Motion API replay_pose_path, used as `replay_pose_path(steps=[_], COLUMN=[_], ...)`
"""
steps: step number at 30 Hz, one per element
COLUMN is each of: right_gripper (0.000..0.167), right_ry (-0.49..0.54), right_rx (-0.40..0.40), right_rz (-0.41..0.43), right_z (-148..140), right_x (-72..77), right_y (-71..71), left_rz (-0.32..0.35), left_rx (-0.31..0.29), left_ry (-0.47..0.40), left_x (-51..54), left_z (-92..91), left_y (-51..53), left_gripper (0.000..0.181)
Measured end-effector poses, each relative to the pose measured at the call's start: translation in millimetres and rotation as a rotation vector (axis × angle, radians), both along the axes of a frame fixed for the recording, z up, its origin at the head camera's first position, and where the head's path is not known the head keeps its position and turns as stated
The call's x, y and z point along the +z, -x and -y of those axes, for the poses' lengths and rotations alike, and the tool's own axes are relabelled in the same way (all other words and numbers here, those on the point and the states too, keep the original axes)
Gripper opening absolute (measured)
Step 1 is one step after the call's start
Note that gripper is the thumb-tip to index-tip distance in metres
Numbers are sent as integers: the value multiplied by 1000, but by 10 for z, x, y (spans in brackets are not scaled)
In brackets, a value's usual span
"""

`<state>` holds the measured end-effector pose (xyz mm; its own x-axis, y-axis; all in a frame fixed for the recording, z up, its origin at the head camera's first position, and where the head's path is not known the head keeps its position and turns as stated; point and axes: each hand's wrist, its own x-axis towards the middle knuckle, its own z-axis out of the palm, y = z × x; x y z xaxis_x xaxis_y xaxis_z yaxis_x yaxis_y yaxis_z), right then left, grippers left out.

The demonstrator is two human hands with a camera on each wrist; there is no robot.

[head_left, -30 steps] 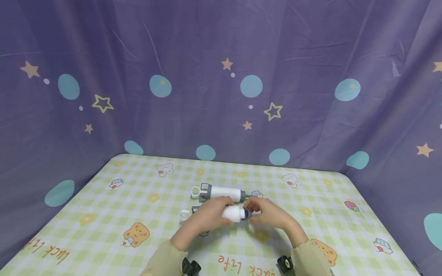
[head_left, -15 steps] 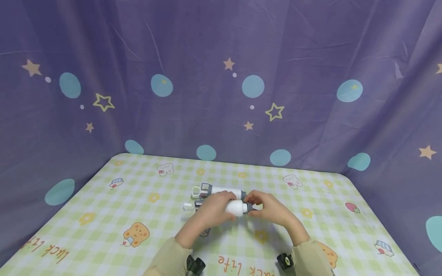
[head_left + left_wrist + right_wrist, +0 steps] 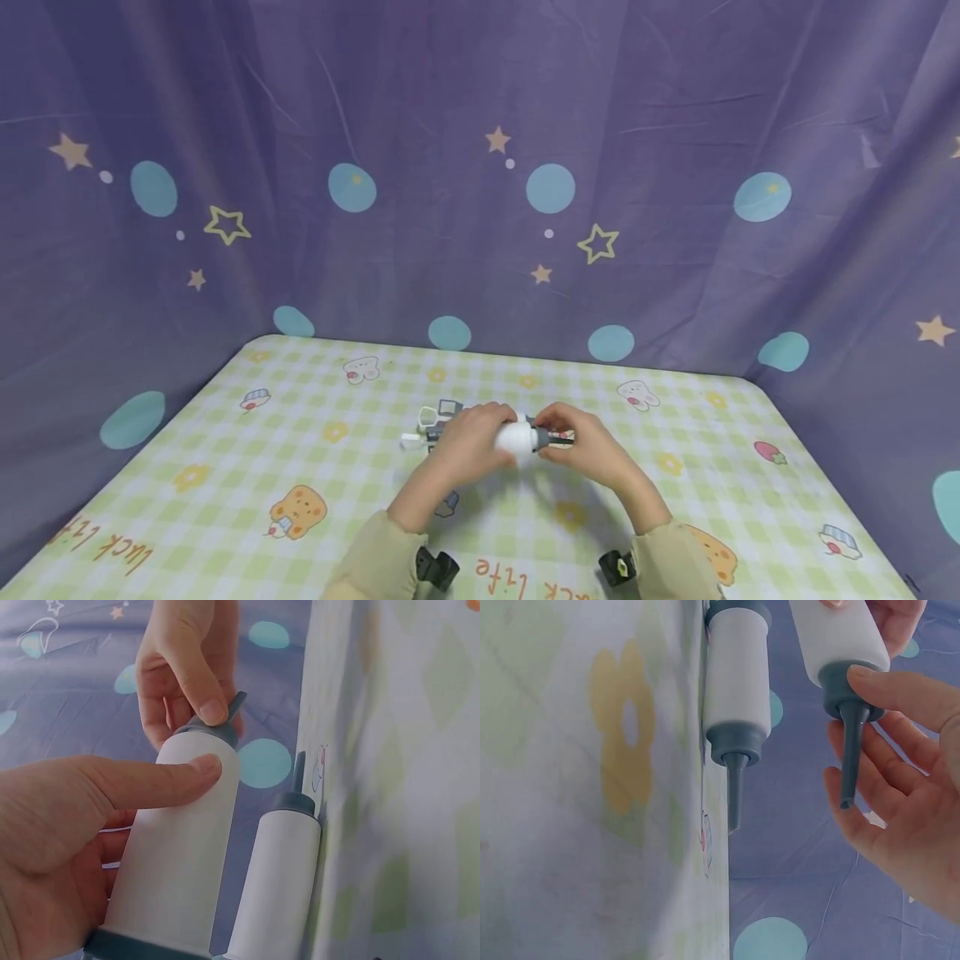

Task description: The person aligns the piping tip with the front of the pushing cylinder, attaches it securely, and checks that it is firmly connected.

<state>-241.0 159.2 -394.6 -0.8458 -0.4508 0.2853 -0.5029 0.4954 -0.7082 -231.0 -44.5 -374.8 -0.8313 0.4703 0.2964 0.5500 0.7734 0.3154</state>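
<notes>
In the head view my left hand [image 3: 472, 446] wraps round the white barrel [image 3: 513, 440] of a syringe-shaped dispenser. Its thumb lies along the barrel [image 3: 180, 832] in the left wrist view. My right hand [image 3: 591, 442] holds the dark grey cap [image 3: 840, 686] at the barrel's front, thumb on one side and fingers behind. From that cap a thin grey nozzle [image 3: 851, 754] sticks out past the fingers. A white handle [image 3: 411, 442] shows at the rear. Beyond it lies a second, matching dispenser [image 3: 739, 675] on the table, mostly hidden by my hands in the head view.
A green checked cloth with printed cartoons covers the table [image 3: 300, 450]. Behind it hangs a purple curtain [image 3: 450, 250] with stars and blue spots. The second dispenser's grey rear end [image 3: 448, 407] is close to the held one.
Both hands have moved the held dispenser away from me, closer to the second dispenser, which they now cover more. The right hand has stayed at the grey cap.
</notes>
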Motion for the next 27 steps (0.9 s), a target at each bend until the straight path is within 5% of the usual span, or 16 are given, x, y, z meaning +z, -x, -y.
replay_pose_path(steps=[22,27], right_gripper=[30,28], right_ry=[57,59], right_rx=[26,45], right_rz=[13,39], right_z=[-65,-39], right_x=[-43,48], right_y=[17,-47], left_rz=[0,-6], left_rx=[-8,-14], left_ry=[4,10], left_x=[-24,-22], left_z=[0,9], left_y=[28,32], left_gripper=[48,47])
